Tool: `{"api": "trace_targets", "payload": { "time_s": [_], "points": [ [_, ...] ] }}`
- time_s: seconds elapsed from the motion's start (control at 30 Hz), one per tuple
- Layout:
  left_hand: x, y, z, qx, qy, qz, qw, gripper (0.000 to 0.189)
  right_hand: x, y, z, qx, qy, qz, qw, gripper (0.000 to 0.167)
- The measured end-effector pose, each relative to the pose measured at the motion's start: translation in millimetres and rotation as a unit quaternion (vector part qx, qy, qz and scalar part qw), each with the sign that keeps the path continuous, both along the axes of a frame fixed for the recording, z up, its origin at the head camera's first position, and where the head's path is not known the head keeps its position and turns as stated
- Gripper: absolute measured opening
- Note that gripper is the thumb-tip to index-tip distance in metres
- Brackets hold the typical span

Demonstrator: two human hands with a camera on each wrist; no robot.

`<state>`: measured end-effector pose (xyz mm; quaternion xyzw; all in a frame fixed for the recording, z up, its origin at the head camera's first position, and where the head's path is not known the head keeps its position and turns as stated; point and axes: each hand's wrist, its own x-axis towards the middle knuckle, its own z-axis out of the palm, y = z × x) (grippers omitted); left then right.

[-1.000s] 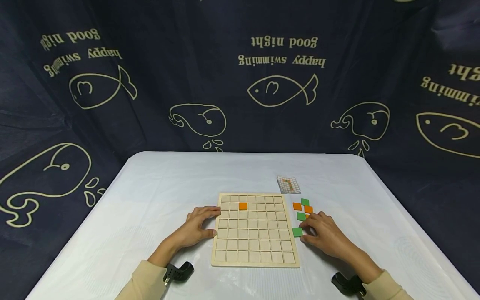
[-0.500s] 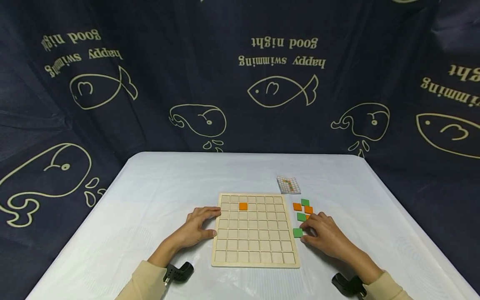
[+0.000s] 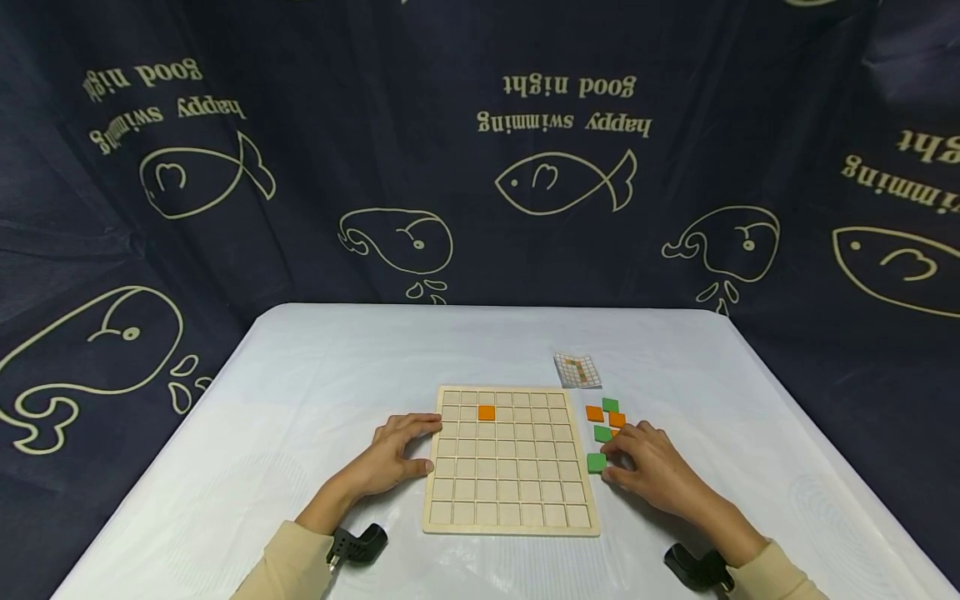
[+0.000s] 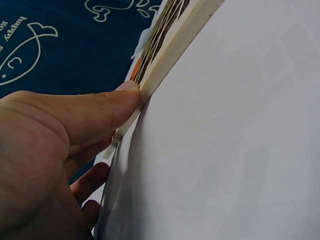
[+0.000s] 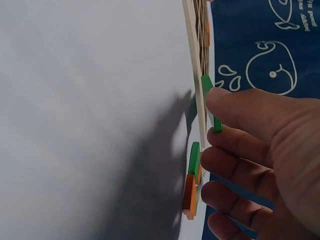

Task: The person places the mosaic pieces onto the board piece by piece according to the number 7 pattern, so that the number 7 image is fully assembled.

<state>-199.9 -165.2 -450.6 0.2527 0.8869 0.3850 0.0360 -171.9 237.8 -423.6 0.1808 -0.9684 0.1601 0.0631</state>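
Note:
A pale wooden grid board lies flat on the table, with one orange tile in a square of its second row from the far side. My left hand rests at the board's left edge, thumb and fingertips touching it, fingers fairly straight. At the board's right edge my right hand pinches a green square tile between thumb and index finger. The right wrist view shows this green tile held off the table, the other fingers loosely bent behind it.
Loose tiles lie right of the board, among them an orange one and a green one; another is partly hidden by the right hand. A card with a printed grid pattern lies beyond the board. A dark patterned cloth hangs behind the table.
The green tile in my right fingers has shifted very slightly to the right. My left hand and the board have stayed put.

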Motion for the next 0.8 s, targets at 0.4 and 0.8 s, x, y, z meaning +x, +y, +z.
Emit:
{"api": "trace_targets", "payload": {
  "time_s": [0.4, 0.8],
  "points": [
    [-0.1, -0.1, -0.3, -0.002, 0.001, 0.000, 1.0000, 0.056, -4.6, -4.3, 2.2, -0.008, 0.037, 0.021, 0.9991, 0.023],
    [-1.1, -0.1, 0.2, 0.001, -0.004, -0.002, 1.0000, 0.056, -14.2, -18.8, 8.8, -0.027, 0.063, 0.047, 0.9965, 0.021]
  ]
}}
